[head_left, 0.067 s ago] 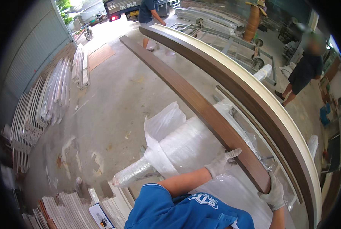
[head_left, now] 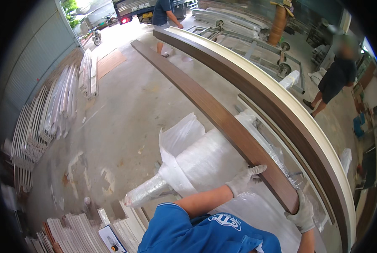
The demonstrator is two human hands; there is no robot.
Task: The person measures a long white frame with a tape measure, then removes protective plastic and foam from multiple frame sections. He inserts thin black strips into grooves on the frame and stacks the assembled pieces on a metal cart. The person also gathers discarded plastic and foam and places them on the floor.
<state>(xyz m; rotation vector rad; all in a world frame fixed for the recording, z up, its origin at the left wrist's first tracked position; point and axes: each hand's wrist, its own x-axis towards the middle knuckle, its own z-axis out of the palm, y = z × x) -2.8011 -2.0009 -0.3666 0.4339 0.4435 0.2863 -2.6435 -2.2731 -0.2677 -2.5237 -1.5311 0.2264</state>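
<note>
A long brown wood-grain plank stretches from my hands toward the far left. My left hand, in a pale work glove, grips its left edge a short way from the near end, thumb over the top face. At the near end, my right hand, gloved too, is closed around the right corner; some of its fingers are hidden by the plank. Below lies a thick roll of white foam wrap, one sheet flap sticking up, and a film-wrapped tube projects from its left end.
Right of the plank runs a long dark brown and cream profile, beside a thinner strip. A person stands at its far end, another person at right. Wrapped bundles line the left wall. A wheeled metal frame and truck are behind.
</note>
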